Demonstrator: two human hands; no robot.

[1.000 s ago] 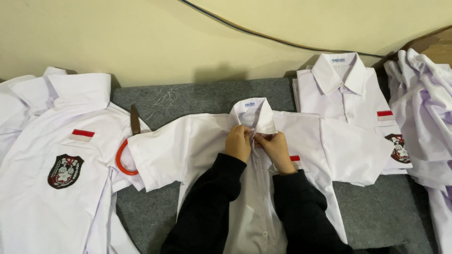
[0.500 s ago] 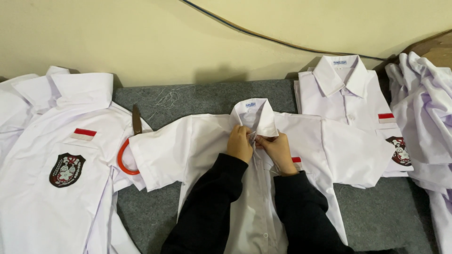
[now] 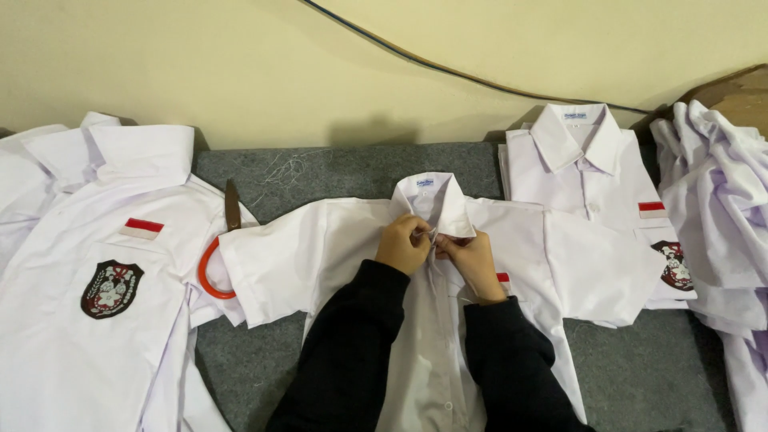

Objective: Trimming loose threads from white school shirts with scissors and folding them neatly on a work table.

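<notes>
A white short-sleeved uniform shirt (image 3: 320, 248) lies spread face up on the grey felt table (image 3: 336, 172), collar toward the wall. My left hand (image 3: 404, 244) and my right hand (image 3: 472, 260) meet just below the collar, both pinching the front placket of the shirt near its top button. Black sleeves cover both my forearms, which lie over the shirt's lower front.
A folded white shirt (image 3: 584, 176) with a badge lies at the back right, beside a loose pile of white shirts (image 3: 720, 200). More badge shirts (image 3: 96, 272) lie on the left. Orange-handled scissors (image 3: 214, 268) sit partly under the left sleeve. A cable (image 3: 480, 76) runs along the wall.
Nothing but small finger movements at the placket; both hands stay below the collar.
</notes>
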